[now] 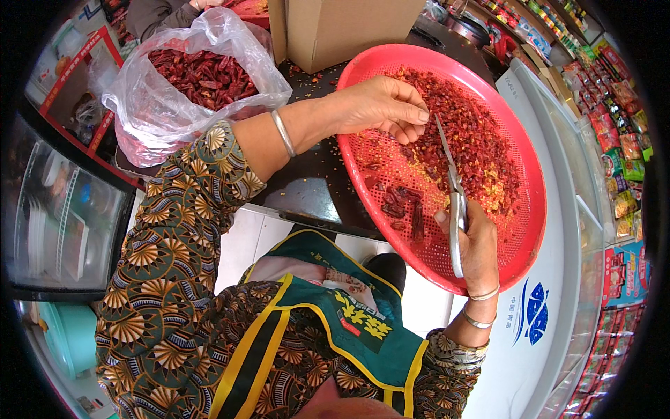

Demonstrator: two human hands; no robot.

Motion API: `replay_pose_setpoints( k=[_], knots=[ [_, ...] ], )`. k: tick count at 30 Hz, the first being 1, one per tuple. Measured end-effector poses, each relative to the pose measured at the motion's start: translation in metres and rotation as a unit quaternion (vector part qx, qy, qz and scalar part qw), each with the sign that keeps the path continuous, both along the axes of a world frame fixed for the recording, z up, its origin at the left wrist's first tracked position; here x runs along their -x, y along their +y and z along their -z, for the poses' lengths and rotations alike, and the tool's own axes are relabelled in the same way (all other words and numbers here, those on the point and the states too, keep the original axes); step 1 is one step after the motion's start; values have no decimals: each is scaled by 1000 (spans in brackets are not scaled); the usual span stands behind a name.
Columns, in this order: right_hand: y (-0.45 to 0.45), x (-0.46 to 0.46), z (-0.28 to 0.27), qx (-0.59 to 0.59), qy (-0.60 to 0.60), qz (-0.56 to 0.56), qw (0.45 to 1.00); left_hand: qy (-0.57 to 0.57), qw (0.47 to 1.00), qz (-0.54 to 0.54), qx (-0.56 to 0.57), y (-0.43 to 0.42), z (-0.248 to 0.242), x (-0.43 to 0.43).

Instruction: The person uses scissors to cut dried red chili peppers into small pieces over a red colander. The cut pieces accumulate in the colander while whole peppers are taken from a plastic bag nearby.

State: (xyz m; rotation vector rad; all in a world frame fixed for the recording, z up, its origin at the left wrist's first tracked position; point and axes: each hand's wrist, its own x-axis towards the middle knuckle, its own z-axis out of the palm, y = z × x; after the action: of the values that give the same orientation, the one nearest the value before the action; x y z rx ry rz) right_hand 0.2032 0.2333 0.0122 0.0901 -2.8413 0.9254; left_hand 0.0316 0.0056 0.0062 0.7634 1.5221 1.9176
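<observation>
My right hand (pixel 479 243) grips a pair of metal scissors (pixel 457 207) by the handles, the blades pointing up and nearly together. Just left of the blade tips is my left hand (pixel 384 107), its fingers curled in towards the thumb; whether a small piece is pinched there is hidden. Both hands are over a red plastic sieve basket (pixel 531 209). Cut dried red chilli pieces (pixel 466 120) fill its far and right side, mixed with yellow seeds (pixel 492 183). Several longer dried chillies (pixel 417 217) rest on the mesh at the near left.
A clear plastic bag (pixel 131 94) of whole dried red chillies (pixel 207 78) stands on the dark table (pixel 309 196), with a cardboard box (pixel 356 31) behind. A white chest freezer (pixel 528 377) is at the right. Another person's sleeve (pixel 159 18) shows at the top left.
</observation>
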Motion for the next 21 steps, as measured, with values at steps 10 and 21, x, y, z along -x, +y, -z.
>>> replay_pose_setpoints(
  k=[10, 21],
  knots=[
    [0, -1, 0, 1, 6, 1, 1000, 12, 1000, -8, 11, 2, -5, -5],
    [-1, -1, -3, -6, 16, -3, 1000, -17, 999, -25, -29, 7, -2, -13]
  ],
)
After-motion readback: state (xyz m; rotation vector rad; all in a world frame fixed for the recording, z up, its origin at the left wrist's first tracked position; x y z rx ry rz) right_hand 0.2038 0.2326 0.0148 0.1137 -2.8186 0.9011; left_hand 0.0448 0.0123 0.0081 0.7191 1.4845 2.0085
